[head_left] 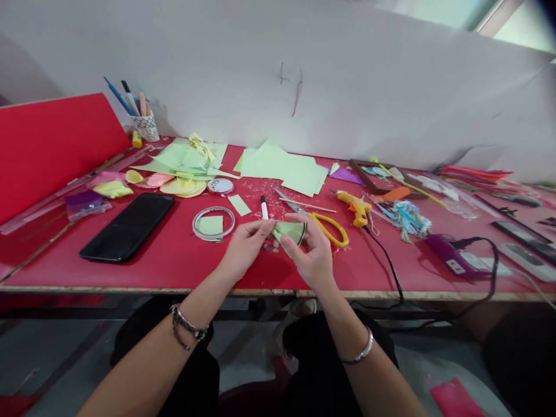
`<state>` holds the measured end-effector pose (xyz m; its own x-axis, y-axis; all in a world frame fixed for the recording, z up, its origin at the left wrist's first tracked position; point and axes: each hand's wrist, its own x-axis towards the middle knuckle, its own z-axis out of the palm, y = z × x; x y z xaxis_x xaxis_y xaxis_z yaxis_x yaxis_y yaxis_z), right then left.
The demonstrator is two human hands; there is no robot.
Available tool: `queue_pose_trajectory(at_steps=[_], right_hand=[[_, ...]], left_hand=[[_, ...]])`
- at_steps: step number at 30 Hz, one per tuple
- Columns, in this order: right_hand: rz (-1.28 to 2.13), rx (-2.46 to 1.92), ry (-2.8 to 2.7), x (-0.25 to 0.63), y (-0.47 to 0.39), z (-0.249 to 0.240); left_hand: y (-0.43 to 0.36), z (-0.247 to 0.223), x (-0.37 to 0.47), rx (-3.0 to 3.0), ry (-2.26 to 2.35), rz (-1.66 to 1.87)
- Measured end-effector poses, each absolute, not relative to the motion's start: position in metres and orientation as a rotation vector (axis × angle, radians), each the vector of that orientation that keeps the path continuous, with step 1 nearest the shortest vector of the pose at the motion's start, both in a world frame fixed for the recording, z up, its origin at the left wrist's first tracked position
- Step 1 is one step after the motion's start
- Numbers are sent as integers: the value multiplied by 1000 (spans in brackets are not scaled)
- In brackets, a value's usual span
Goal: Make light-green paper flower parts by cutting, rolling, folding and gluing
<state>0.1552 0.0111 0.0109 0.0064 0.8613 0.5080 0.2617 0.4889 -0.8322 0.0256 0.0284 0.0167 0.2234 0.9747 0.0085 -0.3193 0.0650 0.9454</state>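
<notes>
A small piece of light green paper [290,230], curved along a dark-lined edge, is held up between both hands over the front of the table. My left hand [245,246] pinches its left corner, fingertips closed. On the other side my right hand [313,250] grips the paper with thumb in front and fingers behind. Just beyond the hands lie a marker [264,207] with a black cap and a pair of scissors with yellow handles [336,236]. A roll of tape [195,223] rests left of my left hand, around a bit of green paper.
A black phone [128,227] lies at the left. Green paper sheets [278,168] spread along the back near a pen cup [146,126]. To the right are a yellow glue gun [356,207] with a cord, tassels [408,217] and a purple box [456,258]. The table's front edge [269,292] is close.
</notes>
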Motion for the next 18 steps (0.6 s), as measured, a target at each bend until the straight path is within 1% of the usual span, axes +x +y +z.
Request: queue_pose_trajectory(at_steps=[7, 12, 15, 18], right_hand=[[535, -978, -1333, 146, 13, 2], [409, -1017, -1515, 147, 11, 5], [428, -1031, -1568, 149, 12, 7], [537, -1055, -1501, 149, 12, 7]], left_hand=[[30, 17, 25, 916, 843, 1265], [31, 18, 26, 760, 823, 1288], [31, 18, 26, 703, 813, 1293], [31, 18, 26, 736, 815, 1287]])
